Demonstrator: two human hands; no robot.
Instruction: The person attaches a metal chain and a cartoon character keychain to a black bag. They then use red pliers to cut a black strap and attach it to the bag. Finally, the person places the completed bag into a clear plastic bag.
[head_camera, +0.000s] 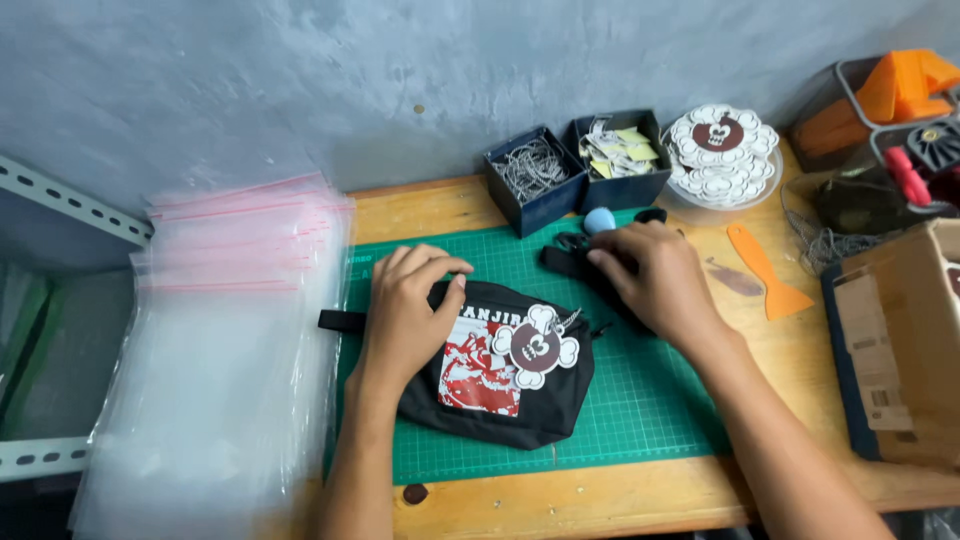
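Note:
A black pouch bag (520, 405) with a red and white print lies on the green cutting mat (640, 410). A white bone-shaped tag with a dark red round centre (536, 345) rests on it, hung by a small chain. My left hand (408, 305) lies flat on the bag's left end. My right hand (655, 275) grips the bag's black strap (565, 262) at the mat's far side.
Clear plastic bags (220, 350) are stacked at the left. Two dark boxes hold ball chains (532, 170) and small cards (620, 152). A dish of bone-shaped tags (722, 150), an orange scraper (765, 272) and a cardboard box (900, 340) sit to the right.

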